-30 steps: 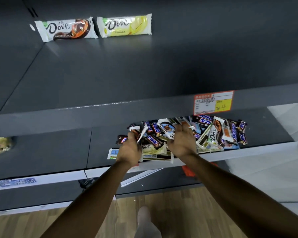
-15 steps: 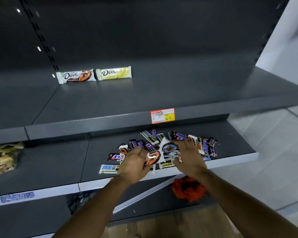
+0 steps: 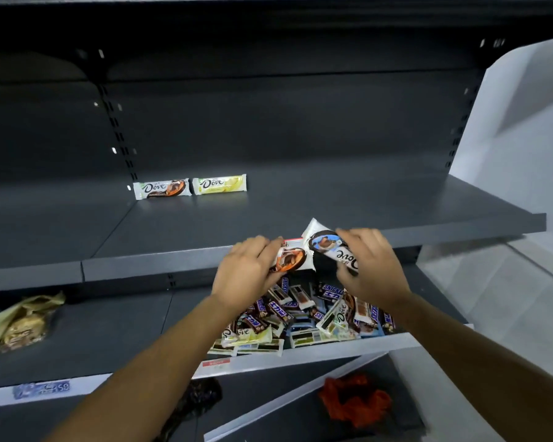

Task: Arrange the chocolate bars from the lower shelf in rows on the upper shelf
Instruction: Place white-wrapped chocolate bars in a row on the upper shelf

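Observation:
My left hand (image 3: 246, 266) grips an orange-and-white Dove bar (image 3: 292, 259) at the front edge of the dark upper shelf (image 3: 332, 205). My right hand (image 3: 369, 266) holds a blue-and-white Dove bar (image 3: 328, 242), tilted, right beside it. Both bars are lifted above the pile of chocolate bars (image 3: 304, 317), Snickers and Dove, on the lower shelf (image 3: 115, 333). At the back left of the upper shelf an orange Dove bar (image 3: 162, 188) and a yellow Dove bar (image 3: 219, 184) lie side by side.
A golden crumpled bag (image 3: 20, 323) lies at the left of the lower shelf. Beneath it are a red crumpled bag (image 3: 355, 400), a dark bag (image 3: 195, 400) and a slanted white panel (image 3: 300, 393). A white wall (image 3: 524, 129) stands at the right.
Both hands have risen from the pile on the lower shelf to the upper shelf's front edge, each carrying a Dove bar. The camera has tilted upward.

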The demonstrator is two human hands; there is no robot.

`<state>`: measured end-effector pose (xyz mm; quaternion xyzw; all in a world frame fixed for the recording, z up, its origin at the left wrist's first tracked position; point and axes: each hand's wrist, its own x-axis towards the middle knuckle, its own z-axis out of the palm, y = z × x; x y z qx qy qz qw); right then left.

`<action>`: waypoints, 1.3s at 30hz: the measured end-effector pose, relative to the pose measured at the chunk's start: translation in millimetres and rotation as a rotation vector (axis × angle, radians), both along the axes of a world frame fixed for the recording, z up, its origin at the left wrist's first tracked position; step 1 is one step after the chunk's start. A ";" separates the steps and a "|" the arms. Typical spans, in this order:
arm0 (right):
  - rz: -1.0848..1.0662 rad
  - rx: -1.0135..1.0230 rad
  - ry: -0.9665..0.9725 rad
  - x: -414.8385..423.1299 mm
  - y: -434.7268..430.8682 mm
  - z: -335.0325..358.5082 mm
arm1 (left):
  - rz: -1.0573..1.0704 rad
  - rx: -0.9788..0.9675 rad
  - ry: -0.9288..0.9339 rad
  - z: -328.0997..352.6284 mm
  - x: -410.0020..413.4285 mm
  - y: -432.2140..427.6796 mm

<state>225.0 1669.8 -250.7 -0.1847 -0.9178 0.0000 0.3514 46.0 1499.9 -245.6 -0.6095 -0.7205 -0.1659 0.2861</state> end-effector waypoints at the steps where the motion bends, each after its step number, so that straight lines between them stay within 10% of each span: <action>1: -0.002 0.017 0.019 -3.7 2.0 6.8 | 0.016 0.002 0.022 8.2 -4.6 0.7; 39: 0.109 0.153 -0.134 -317.2 43.7 33.0 | 0.277 -0.040 -0.250 20.3 -351.5 -2.7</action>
